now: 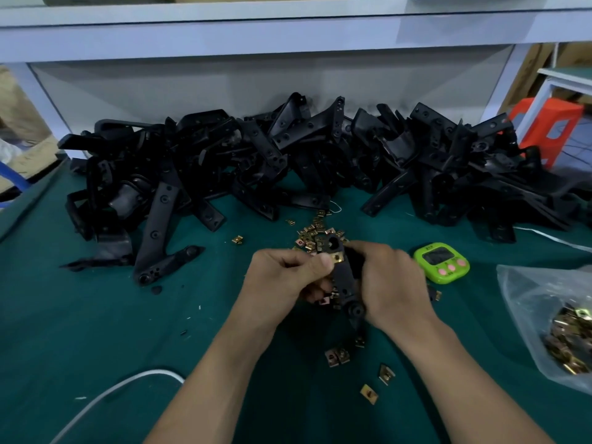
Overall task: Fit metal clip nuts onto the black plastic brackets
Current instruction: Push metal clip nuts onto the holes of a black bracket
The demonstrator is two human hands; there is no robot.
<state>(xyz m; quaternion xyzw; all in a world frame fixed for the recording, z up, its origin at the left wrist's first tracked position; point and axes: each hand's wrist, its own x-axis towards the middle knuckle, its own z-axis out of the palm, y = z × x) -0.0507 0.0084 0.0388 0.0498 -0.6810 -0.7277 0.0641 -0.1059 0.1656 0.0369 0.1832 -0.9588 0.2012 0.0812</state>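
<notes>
1. Left hand (288, 277), seen from the head camera, has its fingers curled. Its thumb presses a brass-coloured clip nut (337, 258) onto the upper end of a black bracket (345, 280). Whether more nuts sit in its palm is hard to tell.
2. Opposite the left hand, the right hand (394, 286) wraps round the same bracket and holds it over the middle of the green worktop (96, 331).
3. Just beyond both hands lies a loose pile of clip nuts (315, 235). A few scattered nuts (336, 355) lie nearer the front edge.
4. Along the far edge, from left to right, runs a heap of black brackets (288, 161).
5. Just beside the right hand stands a green timer (441, 261). A clear bag (525, 299) holding more nuts lies at the right edge, and a white cable (112, 392) curves near the front left corner.
</notes>
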